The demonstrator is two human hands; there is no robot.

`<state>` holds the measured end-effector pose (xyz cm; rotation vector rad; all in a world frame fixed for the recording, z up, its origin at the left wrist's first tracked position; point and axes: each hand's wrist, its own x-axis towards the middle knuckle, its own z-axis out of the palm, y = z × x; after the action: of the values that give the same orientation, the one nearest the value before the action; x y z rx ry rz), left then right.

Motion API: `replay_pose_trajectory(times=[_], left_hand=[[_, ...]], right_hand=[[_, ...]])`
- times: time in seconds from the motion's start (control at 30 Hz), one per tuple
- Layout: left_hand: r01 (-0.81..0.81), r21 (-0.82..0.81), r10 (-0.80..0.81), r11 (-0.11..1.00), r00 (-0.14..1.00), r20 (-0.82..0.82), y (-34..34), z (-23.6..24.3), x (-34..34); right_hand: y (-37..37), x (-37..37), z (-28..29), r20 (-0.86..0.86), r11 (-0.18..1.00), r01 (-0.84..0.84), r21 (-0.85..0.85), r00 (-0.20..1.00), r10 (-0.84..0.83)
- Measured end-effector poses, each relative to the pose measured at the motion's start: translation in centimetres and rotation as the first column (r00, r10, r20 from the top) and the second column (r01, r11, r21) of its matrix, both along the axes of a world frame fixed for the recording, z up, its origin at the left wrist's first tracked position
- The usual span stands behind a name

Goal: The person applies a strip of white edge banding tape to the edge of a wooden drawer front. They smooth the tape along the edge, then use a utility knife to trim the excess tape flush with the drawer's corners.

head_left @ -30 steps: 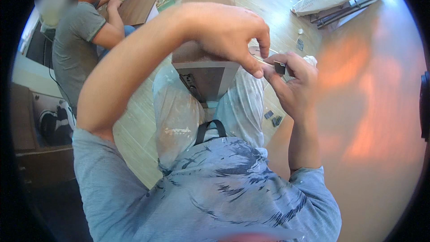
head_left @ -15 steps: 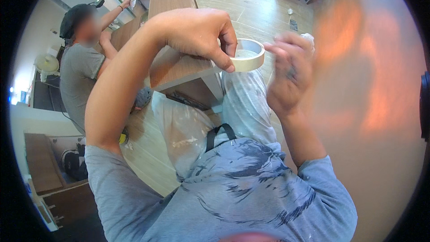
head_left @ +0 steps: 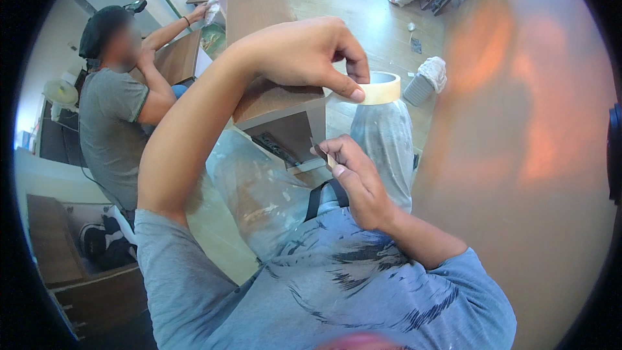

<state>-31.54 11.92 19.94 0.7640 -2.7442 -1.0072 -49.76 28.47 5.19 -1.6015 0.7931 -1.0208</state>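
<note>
My left hand [head_left: 301,52] pinches a roll of pale yellow tape [head_left: 382,93] between thumb and fingers. The roll is held up with its hole facing upward, just beyond the end of a brown-topped cabinet [head_left: 278,105]. Lower down, in front of my shirt, my right hand [head_left: 366,185] is closed on a small thin tool [head_left: 320,150]. A dark, narrow, blade-like part sticks out past its fingertips, and a small light patch shows near the thumb. The tool's exact kind is too small to tell. Tape and tool are apart.
A large, glossy brown panel [head_left: 492,240] stands along my right side. At left, another person [head_left: 113,107] holds a white cloth [head_left: 212,11]. A grey container [head_left: 418,93] with white cloth sits on the floor ahead. Shoes [head_left: 97,241] lie in a wooden compartment at lower left.
My right hand has come down and left from beside the tape, and the small tool now shows in it. My left hand with the tape has shifted slightly right.
</note>
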Motion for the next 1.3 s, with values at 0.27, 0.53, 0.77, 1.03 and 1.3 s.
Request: replay_pose_trajectory(times=[0.27, 0.53, 0.77, 1.03, 1.3], left_hand=[[0.111, 0.221, -0.139, 0.969, 0.983, 0.116, 0.3, 1.3, -1.9], [0.125, 0.298, -0.124, 0.946, 0.992, -0.023, 0.4, 0.5, -0.7], [0.128, 0.264, -0.113, 0.956, 0.991, -0.072, 0.8, 0.4, 0.2], [0.041, 0.214, -0.049, 0.976, 0.998, 0.031, 0.7, 0.7, -0.2], [-0.031, 0.208, 0.014, 0.978, 0.996, 0.083, 0.4, 0.4, -0.5]], right_hand=[[2.4, 2.6, -0.3, 0.345, 0.978, 0.037, 0.204, 0.932, -0.108], [3.0, 3.5, 0.0, 0.217, 0.981, 0.172, 0.090, 0.958, -0.188], [2.9, 5.0, -0.1, 0.351, 0.949, 0.281, 0.144, 0.882, -0.315], [1.8, 4.7, 0.8, 0.379, 0.922, 0.344, 0.177, 0.841, -0.386], [1.0, 4.3, 1.6, 0.344, 0.925, 0.330, 0.189, 0.860, -0.377]])
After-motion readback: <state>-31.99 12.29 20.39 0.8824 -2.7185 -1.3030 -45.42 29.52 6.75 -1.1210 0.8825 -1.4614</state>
